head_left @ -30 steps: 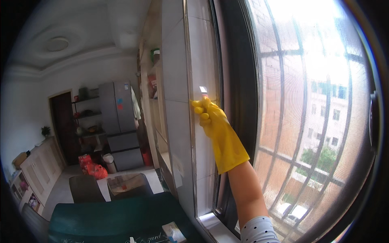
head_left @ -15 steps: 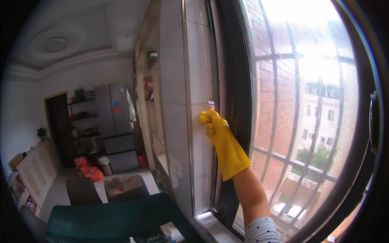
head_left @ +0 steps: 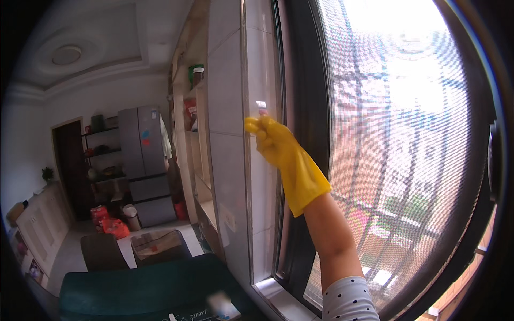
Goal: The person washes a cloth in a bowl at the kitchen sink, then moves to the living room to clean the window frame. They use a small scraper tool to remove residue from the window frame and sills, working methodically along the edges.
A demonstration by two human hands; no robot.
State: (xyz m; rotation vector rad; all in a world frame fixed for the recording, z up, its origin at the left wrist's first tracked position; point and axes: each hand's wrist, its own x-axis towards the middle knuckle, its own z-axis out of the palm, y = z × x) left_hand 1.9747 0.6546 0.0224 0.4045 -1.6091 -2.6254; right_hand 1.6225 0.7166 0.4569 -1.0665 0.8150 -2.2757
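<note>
A yellow rubber glove covers my right hand (head_left: 272, 138), which is raised in front of the narrow tiled window reveal (head_left: 261, 198). Its fingers are closed round a small scraper (head_left: 262, 106). Only the tool's pale, shiny flat end and a bit of red stick out above the fist; the handle is hidden in the glove. The flat end points up against the tiles, though I cannot tell whether it touches them. Just right of the hand runs the dark window frame (head_left: 310, 107). My left hand is out of view.
A mesh-screened window (head_left: 396, 134) with bars behind it fills the right side. Left of the tiled wall stand open shelves (head_left: 195, 155). Below lies a dark green covered table (head_left: 128, 291) with chairs (head_left: 160, 249) behind it; a grey fridge (head_left: 142, 144) stands farther back.
My right hand has moved up and left across the tiles, away from the window frame, with the scraper still in it. The view has shifted slightly.
</note>
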